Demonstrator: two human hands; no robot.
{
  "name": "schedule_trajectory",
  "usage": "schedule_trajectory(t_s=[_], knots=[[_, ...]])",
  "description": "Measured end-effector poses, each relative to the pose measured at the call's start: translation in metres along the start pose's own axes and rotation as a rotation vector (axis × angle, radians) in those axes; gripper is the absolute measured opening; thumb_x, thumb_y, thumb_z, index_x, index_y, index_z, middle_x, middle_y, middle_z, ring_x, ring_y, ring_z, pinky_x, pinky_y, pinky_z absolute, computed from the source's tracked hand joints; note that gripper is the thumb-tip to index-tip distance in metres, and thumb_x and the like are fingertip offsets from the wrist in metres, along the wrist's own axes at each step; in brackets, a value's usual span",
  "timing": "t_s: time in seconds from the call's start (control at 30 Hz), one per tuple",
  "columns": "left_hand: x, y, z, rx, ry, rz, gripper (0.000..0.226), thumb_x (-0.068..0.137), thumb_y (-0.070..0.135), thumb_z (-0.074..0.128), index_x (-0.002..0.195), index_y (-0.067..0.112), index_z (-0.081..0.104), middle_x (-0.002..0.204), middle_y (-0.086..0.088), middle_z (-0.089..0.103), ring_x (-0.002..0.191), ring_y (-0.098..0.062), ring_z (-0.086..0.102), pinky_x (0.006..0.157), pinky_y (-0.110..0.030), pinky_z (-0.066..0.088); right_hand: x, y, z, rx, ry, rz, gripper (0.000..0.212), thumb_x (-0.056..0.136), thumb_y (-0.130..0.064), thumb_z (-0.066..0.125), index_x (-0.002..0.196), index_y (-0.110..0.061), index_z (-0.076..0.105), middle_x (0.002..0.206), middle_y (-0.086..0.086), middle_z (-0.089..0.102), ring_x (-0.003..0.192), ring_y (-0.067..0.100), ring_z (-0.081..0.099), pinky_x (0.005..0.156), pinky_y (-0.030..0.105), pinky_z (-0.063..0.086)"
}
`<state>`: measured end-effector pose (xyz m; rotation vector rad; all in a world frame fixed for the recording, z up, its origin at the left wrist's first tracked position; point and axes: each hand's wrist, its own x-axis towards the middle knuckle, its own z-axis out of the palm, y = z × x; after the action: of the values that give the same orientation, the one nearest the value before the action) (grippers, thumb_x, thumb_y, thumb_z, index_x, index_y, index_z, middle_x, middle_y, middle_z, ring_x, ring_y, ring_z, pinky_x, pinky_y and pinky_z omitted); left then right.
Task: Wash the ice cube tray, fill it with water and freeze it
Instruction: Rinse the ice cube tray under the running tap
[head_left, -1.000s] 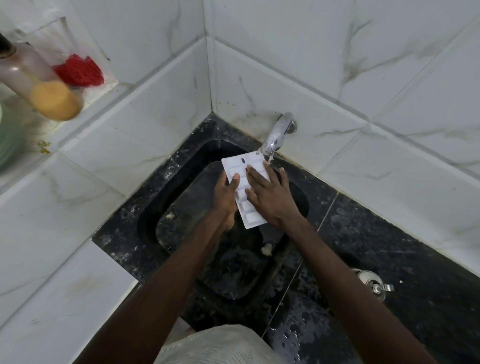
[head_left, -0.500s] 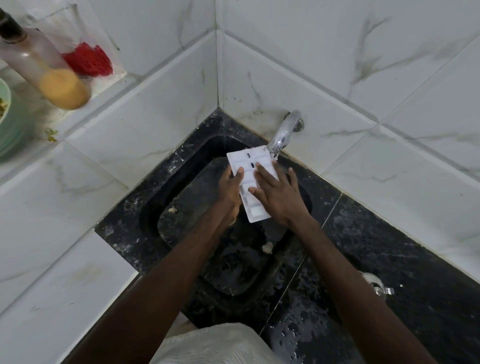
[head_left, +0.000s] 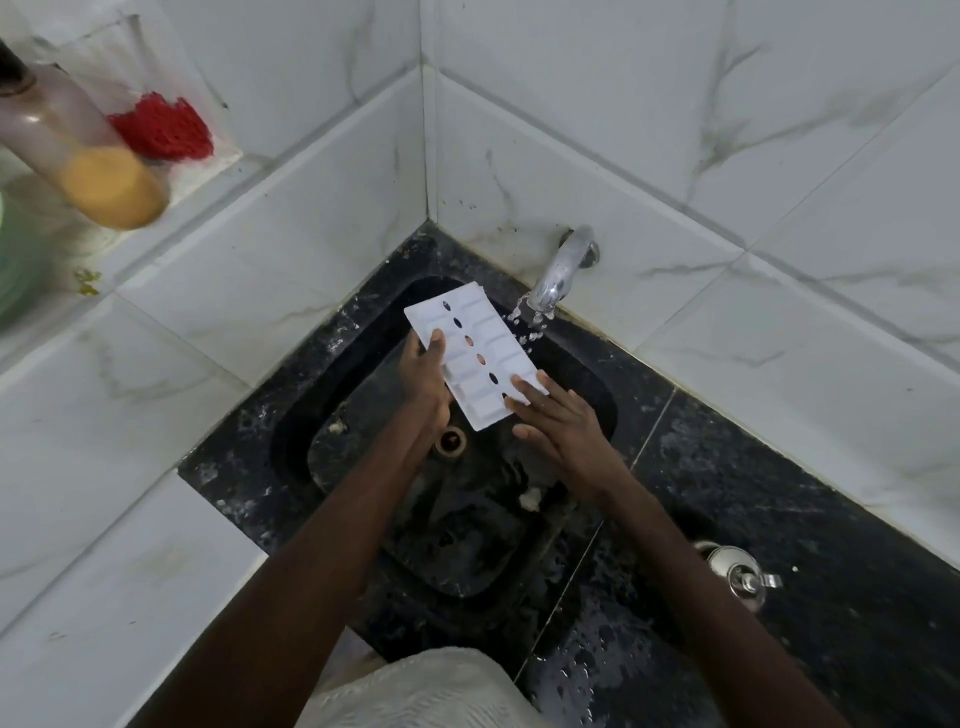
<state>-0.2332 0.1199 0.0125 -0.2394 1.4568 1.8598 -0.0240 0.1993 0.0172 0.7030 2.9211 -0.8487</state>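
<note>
A white ice cube tray (head_left: 475, 353) with a row of oval holes down its middle hangs tilted over the black sink (head_left: 363, 332). My left hand (head_left: 425, 382) grips its left long edge, thumb on top. The straight fingers of my right hand (head_left: 553, 415) touch the tray's near right corner. Water splashes from the chrome tap (head_left: 563, 270) just right of the tray's far end.
The sink's drain hole (head_left: 453, 441) lies below the tray. A metal tap handle (head_left: 740, 571) sits on the wet black counter at the right. On the white ledge at the left stand a bottle with yellow liquid (head_left: 88, 161) and a red scrubber (head_left: 163, 127).
My right hand slid from the tray's middle down to its near right corner, uncovering the holes. The tray now sits left of the tap's stream.
</note>
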Motion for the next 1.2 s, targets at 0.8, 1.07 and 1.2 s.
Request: schedule_trajectory(t_s=[0.8,1.07,1.2], knots=[[-0.029,-0.006,-0.017,0.036,-0.342,-0.053,0.029,0.106,0.021,0.057,0.133,0.016,0.064,0.128,-0.018,0.072,0.101,-0.036,0.076,0.078,-0.049,0.062,0.08,-0.016,-0.017,-0.292,-0.02,0.064,0.071,0.109,-0.059,0.018,0.167,-0.019,0.008,0.175,-0.001,0.008,0.162,0.023,0.003,0.131,0.053,0.003],[-0.025,-0.01,-0.016,0.075,-0.366,-0.062,0.022,0.107,0.018,0.056,0.125,0.021,0.068,0.124,-0.016,0.074,0.1,-0.035,0.076,0.079,-0.049,0.063,0.08,-0.01,-0.014,-0.28,-0.016,0.106,0.077,0.106,-0.064,0.012,0.167,-0.019,0.003,0.175,0.001,0.004,0.162,0.022,-0.003,0.13,0.051,-0.002],[-0.027,-0.015,-0.015,0.114,-0.368,-0.093,0.032,0.107,0.018,0.056,0.138,0.012,0.059,0.131,-0.023,0.069,0.109,-0.042,0.07,0.092,-0.059,0.059,0.079,-0.006,-0.012,-0.253,0.019,0.183,0.081,0.103,-0.069,0.006,0.167,-0.019,0.005,0.174,0.003,0.009,0.162,0.024,-0.003,0.129,0.052,-0.002]])
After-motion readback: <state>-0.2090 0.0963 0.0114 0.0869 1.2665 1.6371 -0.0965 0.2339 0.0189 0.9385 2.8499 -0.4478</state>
